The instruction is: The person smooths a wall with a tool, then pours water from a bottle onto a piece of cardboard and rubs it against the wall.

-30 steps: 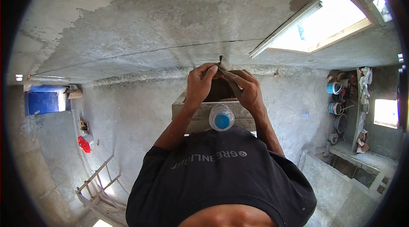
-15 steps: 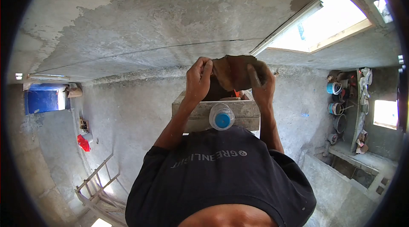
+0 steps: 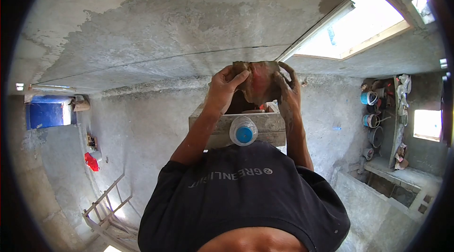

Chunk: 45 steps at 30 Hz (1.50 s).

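Observation:
Between my two hands is a brown, reddish flat piece (image 3: 261, 81), held up above a wooden box (image 3: 222, 125). My left hand (image 3: 224, 90) pinches its left edge, with the thumb across the front. At its right edge, my right hand (image 3: 289, 85) grips it with curved fingers and looks coated in something grey. What the piece is made of is unclear. A clear plastic bottle with a blue cap (image 3: 244, 133) stands at the near side of the box. Red and dark items show partly inside the box.
Grey plastered wall (image 3: 161, 39) rises ahead, with a bright window opening (image 3: 362, 22) at the upper right. Buckets (image 3: 371, 120) sit by a shelf on the right. A wooden frame (image 3: 106, 204) and a red item (image 3: 91, 161) are on the left.
The piece has turned so more of its reddish face shows. My left thumb has moved right over it, and my right hand's fingers have shifted and spread around its edge.

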{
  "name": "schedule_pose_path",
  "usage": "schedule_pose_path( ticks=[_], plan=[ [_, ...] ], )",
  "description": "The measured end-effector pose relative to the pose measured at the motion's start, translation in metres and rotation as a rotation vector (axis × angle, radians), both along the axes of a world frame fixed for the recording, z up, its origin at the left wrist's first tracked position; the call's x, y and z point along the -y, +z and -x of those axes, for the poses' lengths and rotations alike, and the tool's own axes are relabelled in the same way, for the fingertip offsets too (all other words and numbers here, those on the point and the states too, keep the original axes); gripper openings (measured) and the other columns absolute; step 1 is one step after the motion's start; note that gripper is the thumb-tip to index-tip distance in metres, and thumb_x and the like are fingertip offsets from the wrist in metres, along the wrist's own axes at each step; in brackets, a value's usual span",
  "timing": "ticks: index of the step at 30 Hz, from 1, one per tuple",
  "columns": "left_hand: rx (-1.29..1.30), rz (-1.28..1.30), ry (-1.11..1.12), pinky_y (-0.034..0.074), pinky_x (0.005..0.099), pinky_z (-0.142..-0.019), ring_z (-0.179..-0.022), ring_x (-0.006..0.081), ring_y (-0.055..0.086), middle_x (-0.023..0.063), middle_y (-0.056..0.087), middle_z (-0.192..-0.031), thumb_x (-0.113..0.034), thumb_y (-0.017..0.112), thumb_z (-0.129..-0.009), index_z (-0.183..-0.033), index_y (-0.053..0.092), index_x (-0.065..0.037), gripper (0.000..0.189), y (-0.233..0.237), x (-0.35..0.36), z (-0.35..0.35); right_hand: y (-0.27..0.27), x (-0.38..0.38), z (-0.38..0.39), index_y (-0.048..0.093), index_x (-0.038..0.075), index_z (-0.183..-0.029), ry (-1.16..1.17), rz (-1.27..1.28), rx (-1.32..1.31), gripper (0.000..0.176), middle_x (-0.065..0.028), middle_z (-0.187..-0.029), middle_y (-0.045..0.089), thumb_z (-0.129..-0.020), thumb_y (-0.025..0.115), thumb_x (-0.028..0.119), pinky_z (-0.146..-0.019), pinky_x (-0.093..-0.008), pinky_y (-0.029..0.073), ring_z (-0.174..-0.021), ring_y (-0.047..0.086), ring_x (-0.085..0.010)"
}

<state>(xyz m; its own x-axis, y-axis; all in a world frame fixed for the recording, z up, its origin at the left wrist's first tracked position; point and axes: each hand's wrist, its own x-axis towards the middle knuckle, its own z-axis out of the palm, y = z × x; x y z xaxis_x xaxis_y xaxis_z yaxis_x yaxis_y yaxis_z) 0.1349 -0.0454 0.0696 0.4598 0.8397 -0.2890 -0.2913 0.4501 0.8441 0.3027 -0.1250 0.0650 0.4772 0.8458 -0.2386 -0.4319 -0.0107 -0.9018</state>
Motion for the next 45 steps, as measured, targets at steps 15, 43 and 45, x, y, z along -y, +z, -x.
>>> schedule_pose_path(
  ticks=[15,43,45],
  plan=[
    [-0.387,-0.494,-0.145,0.049,0.0248,-0.076,-0.082,0.0096,0.062,0.0041,0.068,-0.09,-0.015,0.07,-0.084,-0.102,0.064,-0.001,0.023,0.027,-0.011,0.004,-0.01,0.005,0.017,0.049,-0.002,-0.124,0.315,0.026,-0.37,0.052,-0.0126,-0.114,0.059,-0.084,0.071,0.022,-0.083,-0.0313,0.054,-0.1,0.062,-0.0191],
    [-0.725,-0.9,0.13,0.052,0.0294,-0.069,-0.076,0.0172,0.067,0.0114,0.07,-0.083,-0.02,0.075,-0.079,-0.099,0.065,-0.001,0.029,0.032,0.001,-0.012,-0.005,-0.001,0.033,0.063,-0.001,-0.108,-0.073,0.033,0.657,0.022,-0.0138,-0.089,0.069,-0.088,0.06,0.009,-0.071,-0.031,0.05,-0.079,0.064,-0.0153],
    [-0.655,-0.952,0.142,0.053,0.0296,-0.069,-0.076,0.0185,0.068,0.0115,0.069,-0.084,-0.018,0.074,-0.08,-0.099,0.065,-0.001,0.027,0.03,0.001,-0.015,-0.007,-0.001,0.033,0.063,-0.001,-0.108,-0.071,0.043,0.665,0.022,-0.0133,-0.089,0.069,-0.088,0.06,0.009,-0.071,-0.0313,0.05,-0.078,0.063,-0.015]
  ],
)
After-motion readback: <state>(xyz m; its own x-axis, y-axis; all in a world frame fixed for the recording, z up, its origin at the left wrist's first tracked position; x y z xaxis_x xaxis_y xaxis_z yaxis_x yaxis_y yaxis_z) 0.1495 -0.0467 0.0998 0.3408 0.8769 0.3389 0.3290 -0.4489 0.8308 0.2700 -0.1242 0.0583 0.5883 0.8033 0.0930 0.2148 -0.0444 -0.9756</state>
